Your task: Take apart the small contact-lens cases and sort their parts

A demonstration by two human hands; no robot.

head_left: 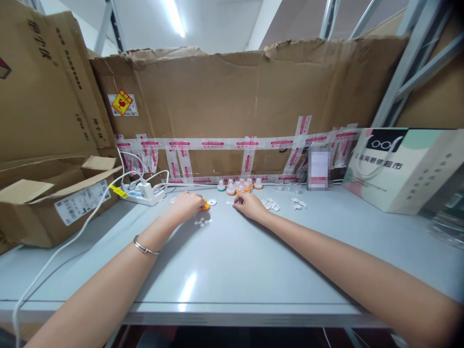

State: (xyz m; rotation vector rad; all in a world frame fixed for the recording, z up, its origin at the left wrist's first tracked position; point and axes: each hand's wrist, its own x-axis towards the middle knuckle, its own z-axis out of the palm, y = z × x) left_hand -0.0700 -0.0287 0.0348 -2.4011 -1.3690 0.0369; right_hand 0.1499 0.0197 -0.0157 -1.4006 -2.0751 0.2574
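Note:
My left hand (189, 205) is closed on an orange ring-shaped cap (206, 206), gripping it just above the table. Beside it lies a flat white ring (212, 202), and nearer to me several small translucent discs (202, 222) are scattered. My right hand (250, 205) has its thumb and fingers pinched together low over the table; what they hold, if anything, is too small to tell. A small white disc (229, 202) lies by those fingertips. Behind the right hand stands a cluster of clear domed caps (231, 187) with orange bases, one of them with a teal base (221, 185).
Several white plastic rings (271, 205) and more white pieces (299, 204) lie to the right. A power strip (145, 194) with cables and an open carton (54, 208) are at left. A phone (319, 169) and paper bag (395, 169) stand right, before a cardboard wall (232, 96).

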